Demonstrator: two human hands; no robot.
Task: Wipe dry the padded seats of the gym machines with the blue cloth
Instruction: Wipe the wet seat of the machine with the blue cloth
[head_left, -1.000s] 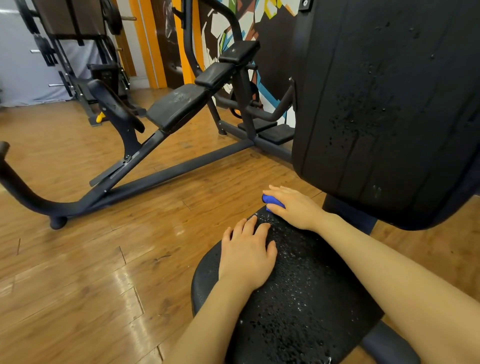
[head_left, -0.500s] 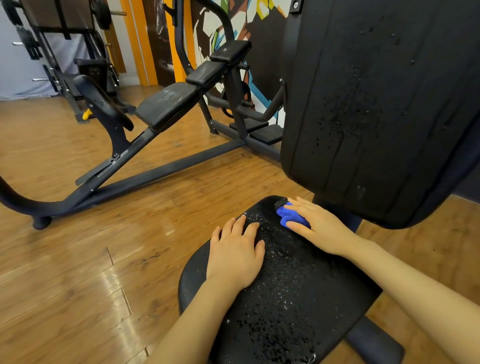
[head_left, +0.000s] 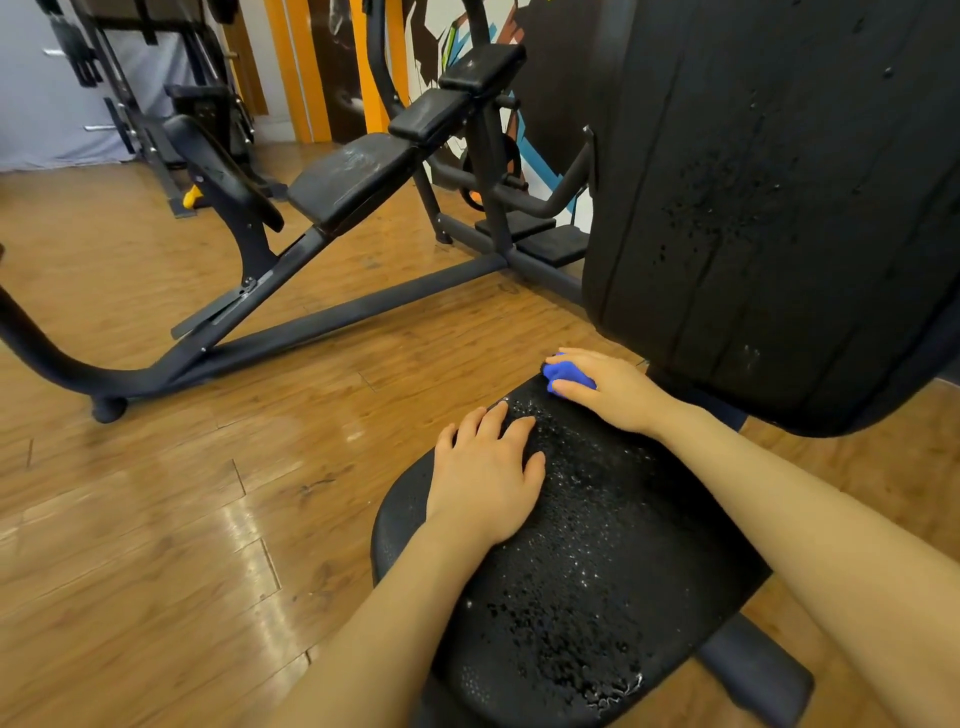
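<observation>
Blue cloth (head_left: 567, 375) is bunched up small under the right hand (head_left: 613, 392), way at the far end of the padded seat (head_left: 597, 571), right below the big back pad (head_left: 779, 197). The fingers of that hand are curled over it and gripping it, pressing it onto the vinyl. The left hand (head_left: 485, 480) just lies flat on the left part of the seat, fingers straight and holding nothing, looks like it's there to steady things.

Progress-wise I'd say this is barely started. Nearly the whole seat is covered in water beads, thickest down the middle and near the front edge (they glint white where the light catches them). Only the strip right by the cloth might be dry, hard to tell since the hand covers it. The back pad has droplets and run marks on it too, so that probably wants a pass as well. Then there's the other machine's seat pad (head_left: 358, 179) further back across the wood floor (head_left: 156, 519), and it shows a pale sheen that could be wet. So plenty left: this seat almost entirely, then the rest.
</observation>
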